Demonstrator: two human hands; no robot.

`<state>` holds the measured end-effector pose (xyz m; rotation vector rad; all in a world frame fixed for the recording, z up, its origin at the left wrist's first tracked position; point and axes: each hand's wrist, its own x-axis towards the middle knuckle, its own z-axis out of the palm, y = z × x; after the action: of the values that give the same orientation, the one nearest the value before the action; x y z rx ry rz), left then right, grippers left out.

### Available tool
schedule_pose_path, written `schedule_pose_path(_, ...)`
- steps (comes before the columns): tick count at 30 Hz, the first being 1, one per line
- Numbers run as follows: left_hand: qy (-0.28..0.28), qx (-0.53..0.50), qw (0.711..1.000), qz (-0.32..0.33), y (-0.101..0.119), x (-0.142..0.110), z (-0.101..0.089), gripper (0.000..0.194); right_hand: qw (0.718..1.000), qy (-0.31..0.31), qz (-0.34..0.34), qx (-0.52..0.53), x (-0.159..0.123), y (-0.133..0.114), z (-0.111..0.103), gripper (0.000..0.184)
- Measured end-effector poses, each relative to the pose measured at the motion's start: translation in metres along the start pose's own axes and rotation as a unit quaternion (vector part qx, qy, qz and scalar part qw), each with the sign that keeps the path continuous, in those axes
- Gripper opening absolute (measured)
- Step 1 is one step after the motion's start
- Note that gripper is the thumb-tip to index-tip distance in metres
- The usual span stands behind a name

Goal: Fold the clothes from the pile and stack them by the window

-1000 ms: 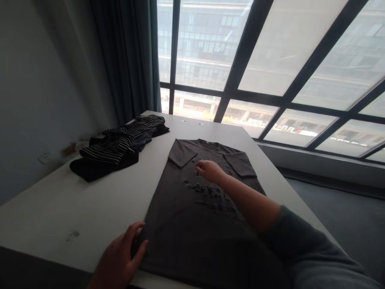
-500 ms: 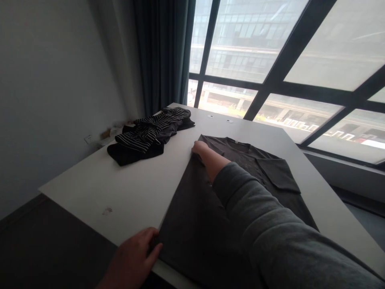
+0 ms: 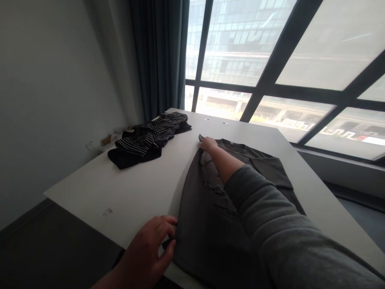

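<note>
A dark grey T-shirt (image 3: 210,224) lies on the white table (image 3: 141,188), collar toward the window. My right hand (image 3: 208,143) pinches its left shoulder edge near the collar and holds it slightly raised. Close to the table's front edge, my left hand (image 3: 150,249) grips the shirt's lower left hem corner between thumb and fingers. The left side of the shirt is lifted and drawn inward between the two hands. My grey sleeve covers much of the shirt's middle.
A heap of black and striped clothes (image 3: 147,140) lies at the table's far left. A dark curtain (image 3: 159,56) and a large window (image 3: 270,60) stand behind the table. The wall at left has a socket (image 3: 89,145).
My right hand went from the shirt's chest to its left shoulder and gripped it. Both hands have since lifted the left edge and pulled it inward. The camera view swung left.
</note>
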<state>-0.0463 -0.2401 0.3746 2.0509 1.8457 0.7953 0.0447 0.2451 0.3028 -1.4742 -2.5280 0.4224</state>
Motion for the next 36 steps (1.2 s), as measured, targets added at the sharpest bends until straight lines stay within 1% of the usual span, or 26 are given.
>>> schedule_pose_path(3,-0.062,-0.004,0.995,0.082,0.02,0.019,0.006,0.015,0.999,0.005,0.041,-0.002,-0.025,0.033,-0.017,0.042)
schedule_pose_path(5,-0.127,-0.003,0.982,0.138,0.032,0.029,0.015,0.017,0.998,0.006,0.055,0.0,-0.046,0.057,-0.022,0.043)
schedule_pose_path(7,-0.203,0.009,0.963,0.175,0.04,0.036,0.027,0.014,0.997,0.0,0.072,0.002,-0.067,0.081,-0.022,0.044)
schedule_pose_path(8,-0.238,0.014,0.954,0.181,0.042,0.039,0.033,0.012,0.997,-0.005,0.079,0.003,-0.077,0.091,-0.019,0.043)
schedule_pose_path(9,-0.264,0.017,0.948,0.178,0.042,0.041,0.039,0.015,0.996,-0.011,0.084,0.003,-0.086,0.099,-0.016,0.042)
schedule_pose_path(10,-0.278,0.018,0.945,0.171,0.042,0.043,0.044,0.019,0.996,-0.017,0.087,0.004,-0.093,0.106,-0.012,0.043)
schedule_pose_path(11,-0.28,0.017,0.946,0.161,0.039,0.045,0.05,0.022,0.996,-0.02,0.089,0.004,-0.098,0.111,-0.008,0.045)
schedule_pose_path(12,-0.27,0.019,0.951,0.15,0.035,0.047,0.055,0.023,0.996,-0.02,0.089,0.004,-0.102,0.115,-0.004,0.05)
schedule_pose_path(14,-0.236,0.036,0.962,0.133,0.024,0.051,0.066,0.027,0.996,-0.01,0.088,0.002,-0.104,0.116,0.003,0.058)
schedule_pose_path(16,-0.218,0.066,0.965,0.13,0.009,0.052,0.076,0.041,0.997,0.002,0.081,0.0,-0.1,0.111,0.008,0.061)
schedule_pose_path(19,-0.231,0.097,0.957,0.145,-0.013,0.049,0.089,0.062,0.998,-0.003,0.062,0.003,-0.088,0.098,0.015,0.064)
schedule_pose_path(22,-0.245,0.104,0.952,0.153,-0.026,0.041,0.095,0.073,0.997,-0.043,0.059,0.013,-0.077,0.087,0.025,0.071)
schedule_pose_path(25,-0.258,0.101,0.948,0.154,-0.027,0.036,0.092,0.078,0.995,-0.071,0.07,0.02,-0.075,0.083,0.038,0.078)
schedule_pose_path(28,-0.284,0.103,0.94,0.159,-0.025,0.037,0.084,0.079,0.995,-0.062,0.072,0.021,-0.079,0.085,0.046,0.078)
schedule_pose_path(31,-0.3,0.109,0.933,0.165,-0.024,0.038,0.081,0.077,0.995,-0.06,0.073,0.021,-0.081,0.085,0.046,0.076)
schedule_pose_path(34,-0.296,0.114,0.933,0.169,-0.024,0.038,0.081,0.077,0.996,-0.053,0.068,0.033,-0.082,0.084,0.045,0.074)
schedule_pose_path(36,-0.292,0.122,0.933,0.17,-0.025,0.038,0.082,0.076,0.996,-0.04,0.064,0.044,-0.083,0.083,0.043,0.07)
